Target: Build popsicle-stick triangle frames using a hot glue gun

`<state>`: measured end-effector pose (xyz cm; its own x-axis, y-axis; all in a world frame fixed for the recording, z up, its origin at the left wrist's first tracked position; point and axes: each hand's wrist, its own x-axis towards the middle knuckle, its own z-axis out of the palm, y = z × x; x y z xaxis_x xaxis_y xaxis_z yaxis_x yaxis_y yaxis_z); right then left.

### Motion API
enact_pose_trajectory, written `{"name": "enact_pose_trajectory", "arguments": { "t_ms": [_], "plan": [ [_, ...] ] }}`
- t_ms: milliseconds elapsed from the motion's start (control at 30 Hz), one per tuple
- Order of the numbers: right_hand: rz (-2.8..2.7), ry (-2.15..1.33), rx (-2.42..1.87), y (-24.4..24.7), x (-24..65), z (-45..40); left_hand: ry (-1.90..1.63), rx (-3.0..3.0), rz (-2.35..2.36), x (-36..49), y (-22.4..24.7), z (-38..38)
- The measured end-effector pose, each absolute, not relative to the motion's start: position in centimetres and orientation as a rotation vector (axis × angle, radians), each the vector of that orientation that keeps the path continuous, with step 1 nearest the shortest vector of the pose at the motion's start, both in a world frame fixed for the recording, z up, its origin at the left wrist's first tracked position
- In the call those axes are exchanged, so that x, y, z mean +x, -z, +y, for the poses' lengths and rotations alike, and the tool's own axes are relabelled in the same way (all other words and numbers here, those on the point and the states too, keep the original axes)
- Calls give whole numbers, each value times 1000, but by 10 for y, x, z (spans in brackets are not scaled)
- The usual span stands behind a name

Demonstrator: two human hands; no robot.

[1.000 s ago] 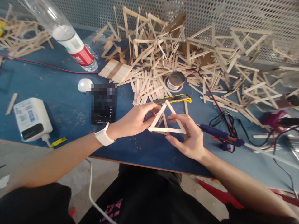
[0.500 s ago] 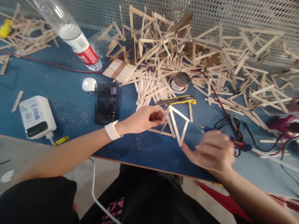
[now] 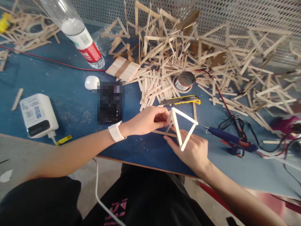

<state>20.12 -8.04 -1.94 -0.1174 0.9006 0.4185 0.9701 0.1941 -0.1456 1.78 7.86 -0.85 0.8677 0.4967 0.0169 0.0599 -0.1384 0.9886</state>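
Observation:
A frame of glued popsicle sticks (image 3: 177, 130) stands tilted near the table's front edge, its pale triangle facing me. My left hand (image 3: 151, 121) pinches its upper left corner between thumb and fingers. Behind the triangle, my right hand (image 3: 194, 149) has its thumb and forefinger closed around the frame's lower sticks; their exact contact is partly hidden. To the right lies a blue hot glue gun (image 3: 231, 138), nozzle pointing left, out of my hands. A yellow utility knife (image 3: 181, 100) rests just beyond the frame.
Loose sticks and stick frames (image 3: 162, 59) pile up along the perforated metal screen (image 3: 211, 12). An open tin (image 3: 185, 80), a bottle (image 3: 88, 47), a phone (image 3: 109, 103), a white earbud case (image 3: 91, 83) and a white power bank (image 3: 39, 116) surround the work area. Black cables (image 3: 237, 122) tangle at right.
My right hand has moved left from beside the glue gun to the frame and closed on its lower part. My left hand keeps its pinch; the frame has turned slightly.

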Motion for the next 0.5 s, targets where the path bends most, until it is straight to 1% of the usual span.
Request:
{"name": "enact_pose_trajectory", "arguments": {
  "t_ms": [367, 500],
  "plan": [
    [-1952, 124, -1718, 28, 206, -74, -422, 1639, 407, 20, 10, 74],
    [-1947, 42, -1722, 27, 218, -73, -446, 1731, 448, 20, 6, 74]
  ]
}}
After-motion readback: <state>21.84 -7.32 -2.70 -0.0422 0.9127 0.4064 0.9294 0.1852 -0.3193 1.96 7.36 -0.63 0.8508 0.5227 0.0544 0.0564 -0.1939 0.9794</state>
